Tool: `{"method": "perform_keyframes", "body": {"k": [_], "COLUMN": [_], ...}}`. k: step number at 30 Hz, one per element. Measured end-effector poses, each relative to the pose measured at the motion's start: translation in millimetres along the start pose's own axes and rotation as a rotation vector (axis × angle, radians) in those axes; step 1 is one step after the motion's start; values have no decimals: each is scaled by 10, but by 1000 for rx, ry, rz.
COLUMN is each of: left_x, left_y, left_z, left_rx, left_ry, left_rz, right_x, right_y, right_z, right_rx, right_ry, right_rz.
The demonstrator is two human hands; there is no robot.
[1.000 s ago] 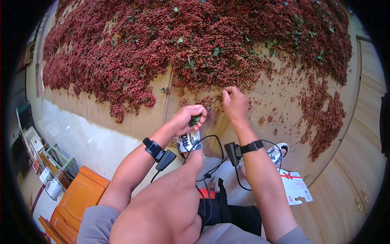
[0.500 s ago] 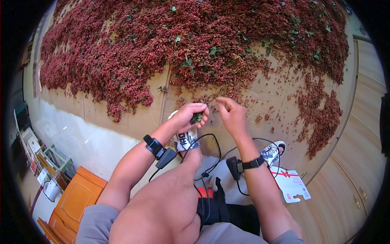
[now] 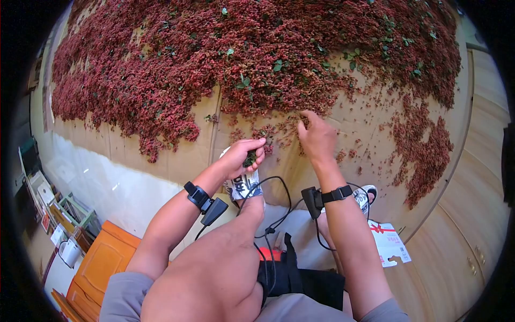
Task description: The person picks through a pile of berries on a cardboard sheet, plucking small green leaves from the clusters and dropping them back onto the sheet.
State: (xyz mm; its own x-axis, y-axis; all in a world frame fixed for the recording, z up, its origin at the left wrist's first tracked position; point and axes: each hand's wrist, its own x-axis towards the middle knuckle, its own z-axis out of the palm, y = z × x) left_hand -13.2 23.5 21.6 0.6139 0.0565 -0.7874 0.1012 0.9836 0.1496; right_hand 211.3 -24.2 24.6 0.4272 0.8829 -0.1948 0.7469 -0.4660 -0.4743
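My left hand (image 3: pixel 236 161) is curled closed around some green leaves (image 3: pixel 250 158), which show between the palm and fingers. It hovers above my shoe, near a few stray red clusters on the cardboard. Bent inward, the fingers of my right hand (image 3: pixel 319 138) come together at the lower edge of the large heap of small red berries on stems, which look like Sichuan peppercorns (image 3: pixel 161 70). Whatever those fingertips pinch is too small to make out.
Brown cardboard (image 3: pixel 343 126) lies under the heap, with loose berries scattered at the right. A black cable (image 3: pixel 289 196) runs between my arms. An orange wooden panel (image 3: pixel 107 257) is at lower left, a white printed card (image 3: pixel 389 247) at lower right.
My right hand has moved away from the left, forward and rightward to the heap's edge. My left hand has drawn slightly back and left, still holding the leaves.
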Motion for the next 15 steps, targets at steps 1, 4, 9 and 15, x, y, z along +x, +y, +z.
{"method": "perform_keyframes", "body": {"k": [1,4,9,15], "left_x": [-12,-31,-33,-17], "left_y": [9,15,21,39], "left_z": [12,28,64,159], "left_rx": [1,25,39,76], "left_ry": [0,24,48,-11], "left_rz": [0,7,4,57], "right_x": [3,18,4,-142], "right_y": [15,59,139,87], "right_z": [35,100,66,-205], "right_rx": [-19,26,483,1164], "right_ry": [12,23,-36,-204], "right_rz": [-19,84,365,759]}}
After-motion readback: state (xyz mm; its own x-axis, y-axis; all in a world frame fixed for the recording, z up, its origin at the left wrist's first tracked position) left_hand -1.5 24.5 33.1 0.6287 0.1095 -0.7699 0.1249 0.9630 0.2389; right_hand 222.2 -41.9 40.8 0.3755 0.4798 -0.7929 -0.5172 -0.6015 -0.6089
